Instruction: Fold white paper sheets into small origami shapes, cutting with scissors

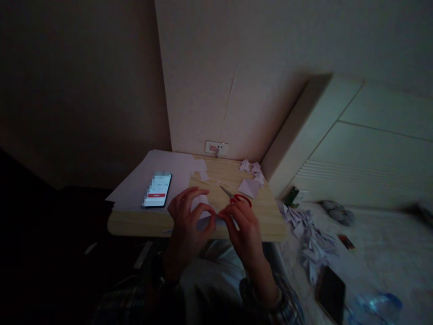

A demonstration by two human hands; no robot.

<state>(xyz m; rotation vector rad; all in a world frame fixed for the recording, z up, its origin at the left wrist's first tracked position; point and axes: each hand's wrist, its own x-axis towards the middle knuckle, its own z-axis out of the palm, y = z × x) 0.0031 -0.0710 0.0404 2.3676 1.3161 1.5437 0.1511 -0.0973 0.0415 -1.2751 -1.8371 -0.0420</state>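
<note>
We look down on a pale wooden desk (270, 225), its front corners rounded, its back edge against a light wall (199, 81) in dim light. A socket plate (212, 147) sits on the wall just above the back edge, a plug in it.

Over the front edge, near its middle, both hands work on a small paper piece (203, 211). Our left hand (190, 219) pinches it between thumb and forefinger, the other fingers raised and curved; our right hand (245, 225) pinches narrowly at its right end, the fingertips of both hands close together.

Large white sheets (135, 180) cover the desk's left side and reach past its left edge, with a lit phone (158, 189) lying on them. Small paper scraps (203, 169) lie toward the back edge. Red-handled scissors (233, 196) rest just beyond the right hand, near a folded square (249, 187) by the right edge; folded papers (253, 169) gather at the back right corner.

Beyond the right edge we see a bed (379, 239) with a pale headboard (372, 144). On it are more folded pieces (313, 248), a dark device (330, 293) and a clear plastic bottle (375, 307).
</note>
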